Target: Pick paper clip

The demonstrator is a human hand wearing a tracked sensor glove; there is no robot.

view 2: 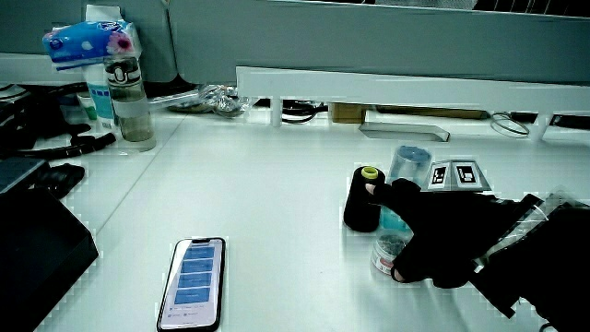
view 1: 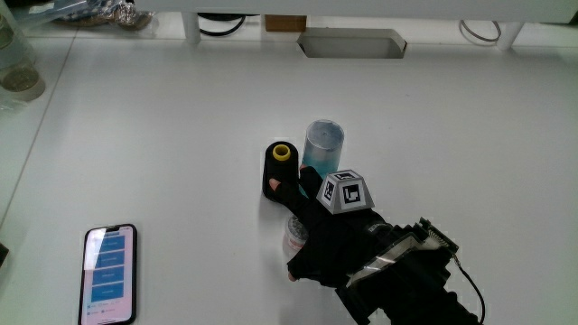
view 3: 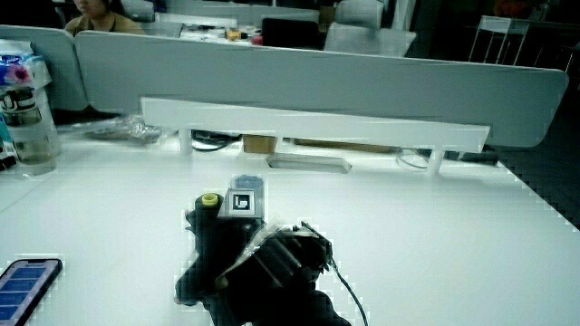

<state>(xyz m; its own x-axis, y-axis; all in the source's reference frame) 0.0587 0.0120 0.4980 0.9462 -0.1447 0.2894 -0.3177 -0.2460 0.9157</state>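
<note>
A small clear jar (view 1: 295, 236) holding pinkish paper clips stands on the white table (view 1: 163, 135), nearer to the person than a black thread spool. The hand (view 1: 332, 242), in a black glove with a patterned cube (view 1: 346, 191) on its back, lies over and beside the jar. Its fingers are spread: one fingertip (view 1: 274, 187) reaches the spool, and the thumb (view 1: 295, 269) sits on the jar's nearer side. In a side view the jar (view 2: 386, 251) shows under the hand (view 2: 442, 242). In a side view the hand (view 3: 222, 263) hides the jar.
The black spool with a yellow core (view 1: 281, 168) stands beside a blue translucent cup (view 1: 323, 144), both touching or close to the hand. A phone (view 1: 110, 273) with a lit screen lies near the table's edge close to the person. A bottle (view 2: 127, 97) stands by the partition.
</note>
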